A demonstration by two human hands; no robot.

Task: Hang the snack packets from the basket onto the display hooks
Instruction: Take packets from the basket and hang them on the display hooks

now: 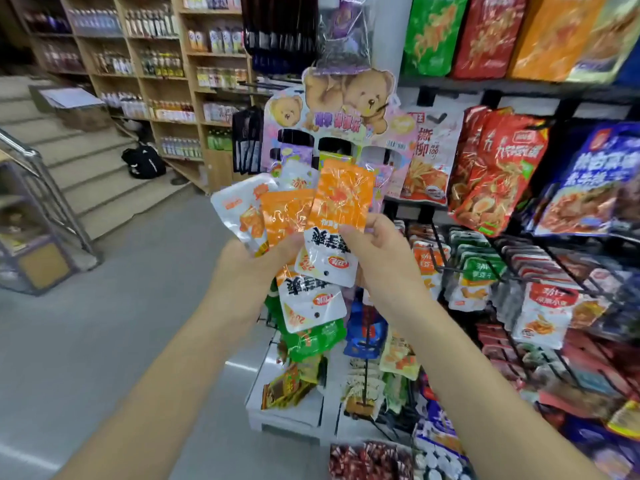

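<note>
- L hand grips a fan of snack pkts at the lower part; most pkts stick up above its fingers, two hang below it.
- R hand pinches the front orange pkt, thumb on its face. This pkt is upside down, just left of the R hand, between both hands.
- Display hooks w/ hung pkts are right of the R hand, near, not touching.
- Bear card stand is behind the fan, above both hands.
</note>
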